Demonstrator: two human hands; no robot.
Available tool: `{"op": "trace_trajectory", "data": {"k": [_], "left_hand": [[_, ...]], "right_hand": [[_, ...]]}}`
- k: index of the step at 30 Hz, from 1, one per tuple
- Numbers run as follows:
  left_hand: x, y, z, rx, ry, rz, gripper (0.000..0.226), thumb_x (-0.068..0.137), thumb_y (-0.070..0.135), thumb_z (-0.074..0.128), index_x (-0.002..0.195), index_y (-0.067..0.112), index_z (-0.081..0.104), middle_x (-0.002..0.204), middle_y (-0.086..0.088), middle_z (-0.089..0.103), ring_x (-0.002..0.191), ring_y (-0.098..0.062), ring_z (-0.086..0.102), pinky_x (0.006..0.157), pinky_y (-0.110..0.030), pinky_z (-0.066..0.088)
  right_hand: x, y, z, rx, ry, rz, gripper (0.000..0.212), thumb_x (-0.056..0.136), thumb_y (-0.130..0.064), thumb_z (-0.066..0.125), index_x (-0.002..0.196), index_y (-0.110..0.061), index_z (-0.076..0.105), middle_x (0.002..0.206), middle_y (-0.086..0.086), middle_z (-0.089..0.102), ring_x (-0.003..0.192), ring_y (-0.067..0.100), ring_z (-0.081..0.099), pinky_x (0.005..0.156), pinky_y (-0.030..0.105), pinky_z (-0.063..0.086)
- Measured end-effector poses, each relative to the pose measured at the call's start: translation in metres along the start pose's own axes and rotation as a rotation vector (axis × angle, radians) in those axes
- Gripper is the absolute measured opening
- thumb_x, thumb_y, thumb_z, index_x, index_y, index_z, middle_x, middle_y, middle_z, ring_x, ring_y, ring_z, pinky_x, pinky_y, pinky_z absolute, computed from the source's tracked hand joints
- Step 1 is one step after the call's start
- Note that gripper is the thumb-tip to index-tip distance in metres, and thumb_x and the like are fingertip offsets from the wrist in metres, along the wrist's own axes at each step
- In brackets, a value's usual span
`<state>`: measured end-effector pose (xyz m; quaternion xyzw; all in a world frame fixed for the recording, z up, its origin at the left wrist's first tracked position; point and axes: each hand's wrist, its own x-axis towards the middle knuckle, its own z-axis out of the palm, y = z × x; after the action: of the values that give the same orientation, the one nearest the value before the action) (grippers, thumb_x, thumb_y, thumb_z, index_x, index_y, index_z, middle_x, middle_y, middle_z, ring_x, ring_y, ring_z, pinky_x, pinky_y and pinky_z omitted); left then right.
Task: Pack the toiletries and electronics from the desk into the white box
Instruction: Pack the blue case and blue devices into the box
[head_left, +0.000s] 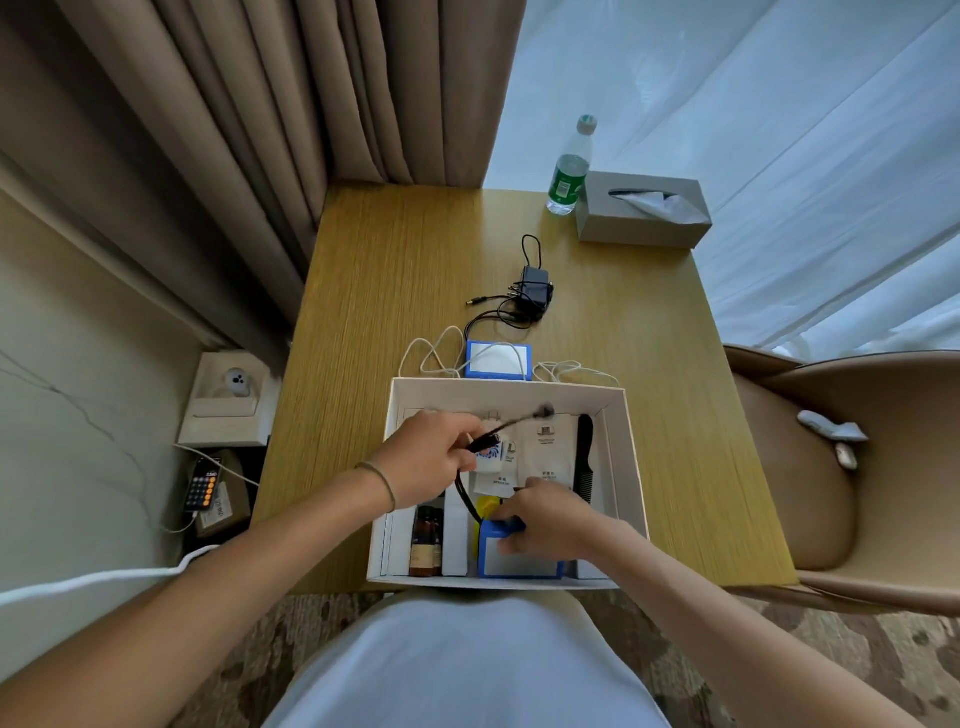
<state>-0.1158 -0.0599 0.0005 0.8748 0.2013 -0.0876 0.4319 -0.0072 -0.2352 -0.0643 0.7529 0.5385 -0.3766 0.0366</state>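
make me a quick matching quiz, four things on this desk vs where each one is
Things:
1. comb
2. black adapter
3. water bottle
4. brown bottle

Places:
A. near left corner of the white box
B. by the tissue box, at the desk's far edge
C. along the white box's right wall
D. on the bare desk, beyond the white box

Pairs: 1-C, 2-D, 3-B, 4-A

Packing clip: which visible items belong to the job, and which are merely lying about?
Job: white box; blue device and black cable in hand; second blue device; black adapter; comb; brown bottle.
Bystanders: water bottle; tissue box; phone.
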Motion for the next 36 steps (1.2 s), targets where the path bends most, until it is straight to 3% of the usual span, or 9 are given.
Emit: {"op": "trace_trajectory", "data": {"k": [3,6,8,13,15,20,24,30,36], "left_hand": [[0.002,-0.001,0.006,0.093,0.027,0.026,0.024,0.092,0.011,0.064,0.108,0.027,0.070,0.083,0.012,0.060,0.076,-0.009,0.055,0.068,-0.018,0.041],[0.008,-0.001,0.010,0.217,0.068,0.059,0.028,0.094,0.013,0.062,0.119,0.023,0.069,0.103,0.000,0.069,0.094,-0.019,0.061,0.081,-0.028,0.050],[0.013,0.000,0.012,0.297,0.074,0.075,0.028,0.094,0.015,0.061,0.120,0.024,0.069,0.107,-0.005,0.072,0.099,-0.024,0.064,0.085,-0.036,0.054],[0.025,0.003,0.027,0.491,0.044,0.151,0.022,0.094,0.014,0.060,0.110,0.022,0.073,0.099,-0.005,0.067,0.094,-0.025,0.063,0.074,-0.033,0.051],[0.030,0.004,0.033,0.570,0.084,0.212,0.021,0.093,0.015,0.065,0.109,0.021,0.075,0.101,-0.004,0.059,0.094,-0.023,0.059,0.075,-0.037,0.055],[0.042,0.005,0.051,0.698,0.068,0.226,0.020,0.097,0.022,0.060,0.112,0.019,0.073,0.104,-0.005,0.063,0.090,-0.024,0.064,0.075,-0.033,0.053],[0.047,0.005,0.071,0.748,0.015,0.241,0.022,0.095,0.013,0.060,0.116,0.012,0.066,0.113,-0.008,0.061,0.094,-0.024,0.063,0.075,-0.034,0.054],[0.045,0.006,0.099,0.725,-0.050,0.279,0.022,0.084,0.003,0.065,0.105,0.007,0.068,0.103,-0.012,0.057,0.092,-0.028,0.058,0.072,-0.034,0.046],[0.045,0.008,0.108,0.607,-0.078,0.223,0.027,0.089,0.011,0.061,0.115,0.012,0.069,0.107,-0.008,0.058,0.095,-0.026,0.057,0.078,-0.035,0.051]], "right_hand": [[-0.006,0.003,-0.002,0.103,0.086,0.009,0.032,0.091,-0.038,0.067,0.118,-0.024,0.074,0.101,0.000,0.076,0.091,0.019,0.065,0.077,0.036,0.055],[-0.013,0.011,-0.010,0.281,0.298,0.091,0.020,0.095,-0.025,0.063,0.107,-0.020,0.078,0.101,-0.002,0.078,0.088,0.012,0.070,0.083,0.032,0.059],[-0.019,0.018,-0.018,0.343,0.457,0.191,0.018,0.096,-0.021,0.061,0.099,-0.018,0.079,0.093,-0.002,0.079,0.078,0.009,0.070,0.077,0.030,0.060],[-0.031,0.022,-0.035,0.398,0.630,0.285,0.017,0.093,-0.021,0.063,0.087,-0.019,0.079,0.072,-0.009,0.072,0.060,0.004,0.064,0.055,0.019,0.047],[-0.033,0.021,-0.038,0.402,0.652,0.284,0.016,0.093,-0.022,0.064,0.088,-0.019,0.079,0.070,-0.010,0.069,0.059,0.003,0.061,0.052,0.018,0.042],[-0.036,0.022,-0.041,0.392,0.643,0.288,0.018,0.093,-0.021,0.062,0.090,-0.016,0.079,0.080,-0.003,0.076,0.067,0.012,0.068,0.061,0.029,0.057],[-0.035,0.025,-0.041,0.405,0.638,0.303,0.018,0.094,-0.023,0.063,0.095,-0.018,0.079,0.084,-0.004,0.076,0.068,0.012,0.067,0.066,0.034,0.059],[-0.030,0.026,-0.042,0.421,0.612,0.323,0.018,0.095,-0.025,0.061,0.098,-0.021,0.078,0.085,-0.004,0.076,0.069,0.011,0.065,0.064,0.030,0.055],[-0.028,0.026,-0.042,0.449,0.600,0.305,0.018,0.094,-0.023,0.061,0.098,-0.020,0.078,0.089,-0.003,0.076,0.076,0.014,0.067,0.071,0.034,0.058]]}}
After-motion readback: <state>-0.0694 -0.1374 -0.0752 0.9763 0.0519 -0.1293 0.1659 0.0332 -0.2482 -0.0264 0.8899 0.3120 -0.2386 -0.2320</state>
